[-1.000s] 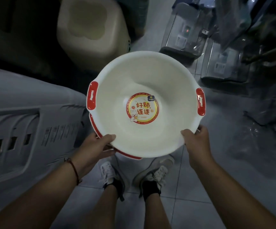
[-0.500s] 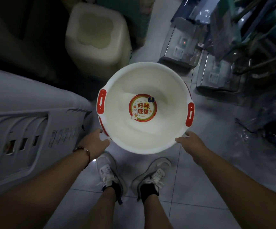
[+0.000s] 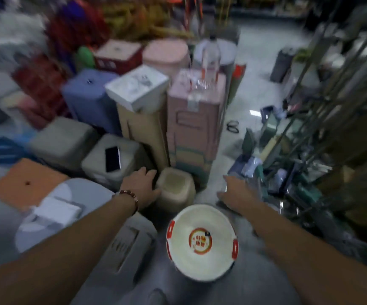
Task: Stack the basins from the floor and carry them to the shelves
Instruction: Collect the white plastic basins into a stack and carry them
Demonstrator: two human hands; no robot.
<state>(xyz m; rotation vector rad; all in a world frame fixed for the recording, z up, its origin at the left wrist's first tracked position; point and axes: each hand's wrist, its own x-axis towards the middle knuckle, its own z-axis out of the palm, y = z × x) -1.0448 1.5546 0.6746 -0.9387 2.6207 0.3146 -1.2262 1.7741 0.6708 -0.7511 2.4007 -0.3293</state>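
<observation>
A white basin (image 3: pixel 201 243) with red handles and a round red sticker inside sits low between my forearms, on the grey floor. Neither hand touches it. My left hand (image 3: pixel 141 186), with a bead bracelet at the wrist, is stretched forward with fingers apart beside a beige stool (image 3: pixel 175 187). My right hand (image 3: pixel 236 192) is also stretched forward, fingers spread, holding nothing. The frame is motion-blurred.
Stacked plastic stools and boxes (image 3: pixel 194 119) crowd the left and centre. A phone (image 3: pixel 112 159) lies on a grey stool. A grey crate (image 3: pixel 125 245) lies at my left. Metal racks and wrapped goods (image 3: pixel 310 150) line the right. A tiled aisle (image 3: pixel 257 69) runs ahead.
The basin went down from my hands and both hands let go. My hands moved forward and my view swung up to the aisle.
</observation>
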